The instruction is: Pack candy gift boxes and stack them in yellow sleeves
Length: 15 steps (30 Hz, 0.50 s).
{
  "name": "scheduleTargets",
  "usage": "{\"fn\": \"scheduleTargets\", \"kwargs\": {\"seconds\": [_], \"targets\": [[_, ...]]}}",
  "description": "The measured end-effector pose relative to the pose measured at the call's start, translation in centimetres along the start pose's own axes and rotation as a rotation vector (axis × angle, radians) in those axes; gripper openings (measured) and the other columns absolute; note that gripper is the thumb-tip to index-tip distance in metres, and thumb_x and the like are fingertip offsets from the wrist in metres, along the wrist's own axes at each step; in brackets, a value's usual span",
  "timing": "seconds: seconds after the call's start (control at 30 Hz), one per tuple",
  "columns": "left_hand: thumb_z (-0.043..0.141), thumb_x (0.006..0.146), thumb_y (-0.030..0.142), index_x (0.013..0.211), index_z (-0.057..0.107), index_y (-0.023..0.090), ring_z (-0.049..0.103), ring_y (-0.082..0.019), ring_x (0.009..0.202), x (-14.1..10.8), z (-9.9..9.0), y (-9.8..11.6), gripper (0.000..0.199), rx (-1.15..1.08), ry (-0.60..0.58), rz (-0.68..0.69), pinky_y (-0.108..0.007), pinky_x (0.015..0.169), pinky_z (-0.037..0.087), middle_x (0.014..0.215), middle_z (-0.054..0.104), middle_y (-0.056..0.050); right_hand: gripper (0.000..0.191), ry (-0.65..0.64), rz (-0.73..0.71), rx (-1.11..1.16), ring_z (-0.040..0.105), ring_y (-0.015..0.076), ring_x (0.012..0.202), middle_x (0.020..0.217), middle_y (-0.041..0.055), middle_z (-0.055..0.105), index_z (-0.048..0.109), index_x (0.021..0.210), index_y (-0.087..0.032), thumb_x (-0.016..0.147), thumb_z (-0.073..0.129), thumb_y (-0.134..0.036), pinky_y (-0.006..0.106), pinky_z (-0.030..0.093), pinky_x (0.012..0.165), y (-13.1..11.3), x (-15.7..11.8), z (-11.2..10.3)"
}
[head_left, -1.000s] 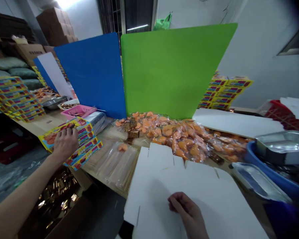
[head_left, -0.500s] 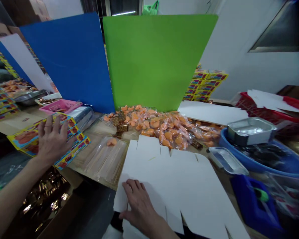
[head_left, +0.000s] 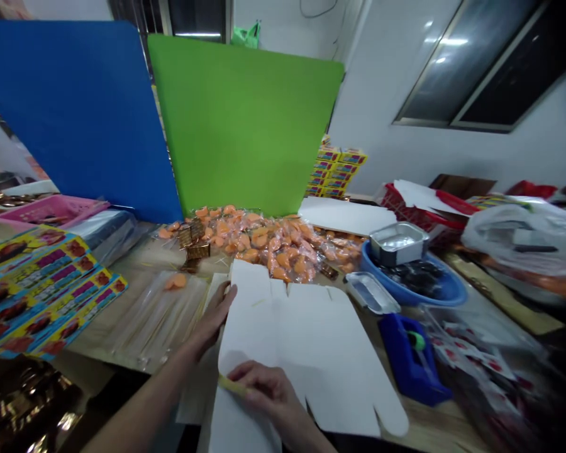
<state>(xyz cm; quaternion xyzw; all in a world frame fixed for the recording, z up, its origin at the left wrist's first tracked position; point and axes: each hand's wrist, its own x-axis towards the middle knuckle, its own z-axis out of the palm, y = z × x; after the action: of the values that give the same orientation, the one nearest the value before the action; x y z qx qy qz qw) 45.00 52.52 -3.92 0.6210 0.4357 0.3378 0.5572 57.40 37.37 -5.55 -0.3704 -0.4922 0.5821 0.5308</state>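
A flat white die-cut cardboard sheet [head_left: 302, 340] lies in front of me on the table, over other white sheets. My left hand [head_left: 214, 318] is at its left edge near the top, fingers bent around that edge. Lower down, my right hand [head_left: 264, 390] pinches a small yellowish strip [head_left: 233, 385] at the sheet's lower left. Left of my left hand are long clear plastic sleeves [head_left: 163, 314] with one orange piece [head_left: 175, 281] on top. Printed yellow and blue cardboard [head_left: 47, 296] lies at the far left.
Wrapped orange pieces [head_left: 264, 242] are piled behind the sheet, below a green board [head_left: 240, 126] and a blue board [head_left: 80, 113]. At right are a blue basin [head_left: 448, 292], a blue tape dispenser [head_left: 412, 362] and a red basket [head_left: 417, 214].
My left hand has left the printed cardboard and come to the white sheet's left edge. My right hand now pinches the yellowish strip. The view has turned to the right.
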Motion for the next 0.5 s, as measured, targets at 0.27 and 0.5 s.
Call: {"fn": "scheduleTargets", "kwargs": {"seconds": [0.27,0.5], "targets": [[0.075,0.065,0.045,0.136,0.033,0.021,0.067,-0.024,0.078,0.9,1.3,-1.0,0.085,-0.287,0.063,-0.217,-0.031,0.067,0.052,0.102,0.068,-0.012,0.047,0.037,-0.069,-0.77,0.028,0.0245,0.136,0.142,0.0119,0.042,0.051,0.13,-0.015,0.086,0.051,-0.032,0.045,0.017,0.111,-3.1,6.7,-6.5],[0.079,0.062,0.041,0.145,0.019,0.02,0.068,-0.025,0.087,1.0,0.8,-0.7,0.104,-0.387,0.073,-0.338,-0.032,0.072,0.053,0.114,0.065,-0.016,0.049,0.062,0.178,-0.572,0.046,0.0067,0.038,0.038,-0.008,0.043,0.071,0.086,-0.009,0.091,0.033,-0.04,0.022,0.047,0.055,-7.1,3.4,-10.6]]}}
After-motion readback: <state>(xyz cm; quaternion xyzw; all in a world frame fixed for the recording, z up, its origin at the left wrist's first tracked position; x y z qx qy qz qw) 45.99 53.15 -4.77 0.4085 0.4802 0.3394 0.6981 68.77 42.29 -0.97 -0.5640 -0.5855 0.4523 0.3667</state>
